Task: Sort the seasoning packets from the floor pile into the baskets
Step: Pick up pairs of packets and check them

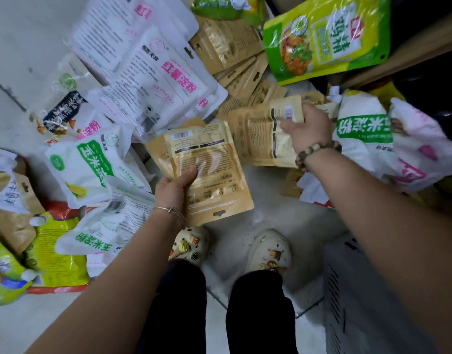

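My left hand [177, 191] grips a tan packet [209, 175]; my right hand [309, 131] pinches a second tan packet [260, 139], hemmed by white starch bags [153, 80], grey basket [360, 302] beside my feet.

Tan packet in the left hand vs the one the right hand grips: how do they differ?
The left packet is lifted clear of the pile, held by the left hand at its side edge; the right packet lies on the tan pile, gripped by the right hand near its barcode corner. The right packet looks paler. Both show barcoded backs.
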